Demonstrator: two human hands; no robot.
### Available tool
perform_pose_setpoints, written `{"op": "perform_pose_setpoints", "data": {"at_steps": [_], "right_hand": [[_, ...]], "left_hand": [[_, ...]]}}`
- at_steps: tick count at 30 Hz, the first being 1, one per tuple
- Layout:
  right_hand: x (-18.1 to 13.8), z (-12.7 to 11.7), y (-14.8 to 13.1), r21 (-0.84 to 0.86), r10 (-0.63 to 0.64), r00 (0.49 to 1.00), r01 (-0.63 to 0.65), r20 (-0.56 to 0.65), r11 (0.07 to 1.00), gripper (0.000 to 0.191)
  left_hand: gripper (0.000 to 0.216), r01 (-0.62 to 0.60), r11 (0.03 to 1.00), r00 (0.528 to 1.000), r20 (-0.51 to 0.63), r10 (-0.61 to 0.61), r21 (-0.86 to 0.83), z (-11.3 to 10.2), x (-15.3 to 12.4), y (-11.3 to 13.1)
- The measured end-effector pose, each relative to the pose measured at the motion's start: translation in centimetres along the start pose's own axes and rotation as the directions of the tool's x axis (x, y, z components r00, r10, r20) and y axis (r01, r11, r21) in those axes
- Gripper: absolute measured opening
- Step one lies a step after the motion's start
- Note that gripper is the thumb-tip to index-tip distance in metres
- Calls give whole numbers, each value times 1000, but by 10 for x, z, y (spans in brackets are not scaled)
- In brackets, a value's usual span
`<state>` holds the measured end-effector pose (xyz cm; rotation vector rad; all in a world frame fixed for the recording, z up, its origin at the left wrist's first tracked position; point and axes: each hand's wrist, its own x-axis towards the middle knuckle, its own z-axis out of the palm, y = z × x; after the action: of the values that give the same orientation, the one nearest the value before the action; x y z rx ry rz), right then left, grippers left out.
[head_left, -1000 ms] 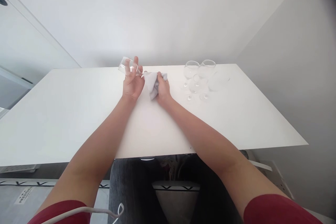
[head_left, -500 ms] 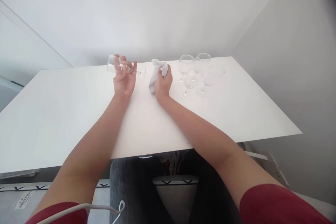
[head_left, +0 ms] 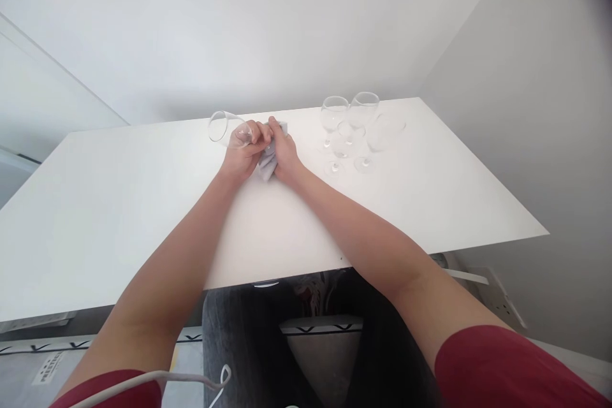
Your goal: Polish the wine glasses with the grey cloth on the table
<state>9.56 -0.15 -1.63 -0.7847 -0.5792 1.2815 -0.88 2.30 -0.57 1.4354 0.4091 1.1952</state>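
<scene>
My left hand (head_left: 243,152) is closed round a clear stemmed glass (head_left: 222,129), held on its side with the bowl pointing left, above the white table (head_left: 119,204). My right hand (head_left: 283,152) grips a light grey cloth (head_left: 268,164) and presses it against the stem end of that glass. The two hands touch at the middle of the table's far half. The foot of the glass is hidden by the cloth and fingers.
Several more clear stemmed glasses (head_left: 351,131) stand in a cluster to the right of my hands, near the table's far edge. White walls close in behind and on the right. My dark-trousered knees (head_left: 248,338) sit below the near edge.
Half a second ago the hands were apart, the cloth lifted clear of the glass. Now they have come together again, and the cloth covers the glass's stem end.
</scene>
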Motion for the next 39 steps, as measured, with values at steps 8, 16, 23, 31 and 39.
{"op": "perform_pose_setpoints", "data": {"at_steps": [8,16,23,31,39], "right_hand": [[4,-2,1,78,58,998,-59,15,995,39],[1,1,-2,0,3,1000,-3,-20,1000,42],[3,-3,-6,-64,-80,979,69,-186,996,43],[2,-5,-9,-43,44,992,-49,-121,998,39],[-5,-3,-2,-401,-314,949,304,42,864,40]], "left_hand": [[34,7,965,994,-107,22,261,-4,-1,-2],[52,51,995,992,-121,-40,90,-8,1,-3],[66,-39,999,991,-127,37,-12,-11,1,8],[58,28,998,997,-77,-32,-49,-21,3,-1],[56,-87,992,977,-202,66,-94,-24,6,2]]}}
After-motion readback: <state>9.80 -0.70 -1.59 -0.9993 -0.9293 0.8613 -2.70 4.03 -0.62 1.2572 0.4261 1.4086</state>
